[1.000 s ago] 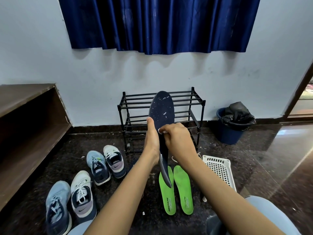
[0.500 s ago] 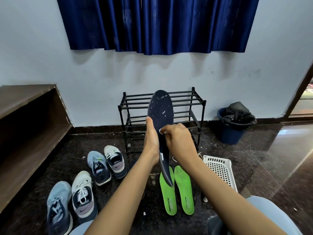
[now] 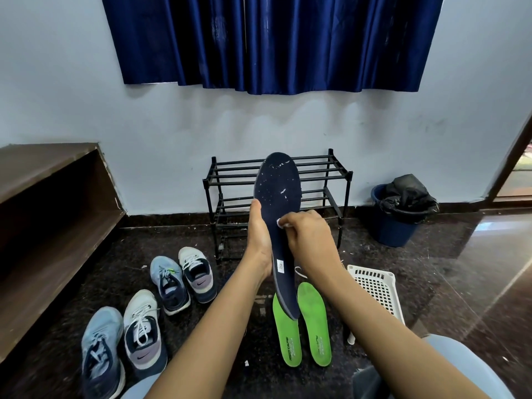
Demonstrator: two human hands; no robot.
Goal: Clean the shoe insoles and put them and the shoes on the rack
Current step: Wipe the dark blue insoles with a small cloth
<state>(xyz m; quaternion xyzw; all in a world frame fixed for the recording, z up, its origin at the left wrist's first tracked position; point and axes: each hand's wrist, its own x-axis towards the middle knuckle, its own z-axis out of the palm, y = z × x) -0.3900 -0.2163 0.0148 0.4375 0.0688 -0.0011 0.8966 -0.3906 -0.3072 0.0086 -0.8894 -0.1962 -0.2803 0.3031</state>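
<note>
A black metal two-tier rack [image 3: 316,180] stands against the pale blue wall [image 3: 86,96], under the hem of a dark blue curtain [image 3: 273,38]. A brown wooden bench [image 3: 43,197] closes the left side, its long edge running toward the wall. To the right of the rack sits a blue bin lined with a black bag [image 3: 394,226], well apart from it, with glossy floor beyond.

On the dark speckled floor [image 3: 178,231], four laced sports shoes lie left of centre in two pairs: a near pair [image 3: 144,332] and a far pair [image 3: 197,269]. Two bright green insoles [image 3: 315,326] lie side by side at centre, almost touching. A white perforated plastic basket [image 3: 377,286] rests just beside them on the right. A strip of floor runs between the shoes and the green insoles, and another between the far pair and the rack's feet.

A long navy insole [image 3: 277,197], flecked with white bits, is held upright in the air in front of the rack, toe end up and heel over the left green insole. The left hand [image 3: 259,240] grips its left edge at mid-length, thumb lying up along the edge; its fingers are hidden behind. The right hand [image 3: 308,240] is curled tight, pinching a small white wad [image 3: 280,223] and pressing it to the insole's face.
</note>
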